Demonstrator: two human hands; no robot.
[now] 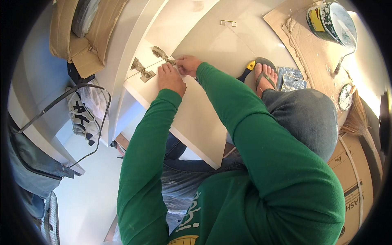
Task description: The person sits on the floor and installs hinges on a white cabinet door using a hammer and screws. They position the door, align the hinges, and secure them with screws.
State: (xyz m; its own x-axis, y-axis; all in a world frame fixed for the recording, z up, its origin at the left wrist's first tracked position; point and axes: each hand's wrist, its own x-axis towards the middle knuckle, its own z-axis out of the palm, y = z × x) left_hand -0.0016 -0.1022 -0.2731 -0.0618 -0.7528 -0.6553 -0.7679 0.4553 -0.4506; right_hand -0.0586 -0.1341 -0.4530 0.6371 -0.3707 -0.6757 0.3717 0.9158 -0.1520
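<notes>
A white cabinet door panel (pixel 194 120) stands out from the white cabinet frame (pixel 134 38) in front of me. Two metal concealed hinges join the two: a nearer hinge (pixel 143 71) and a farther hinge (pixel 160 53). My left hand (pixel 171 78) rests on the panel with its fingers stretched out beside the farther hinge's cup. From the right, my right hand (pixel 189 65) has its fingertips closed at the panel end of that hinge. The exact grip is partly hidden by the fingers.
A paint bucket (pixel 332 24) stands on cardboard (pixel 300 34) at the far right. My sandalled foot (pixel 266 75) is beside a yellow-and-black tool (pixel 247 71). A black cable (pixel 107 110) loops near a shoe (pixel 79 116) at left. A metal pull handle (pixel 228 23) lies beyond.
</notes>
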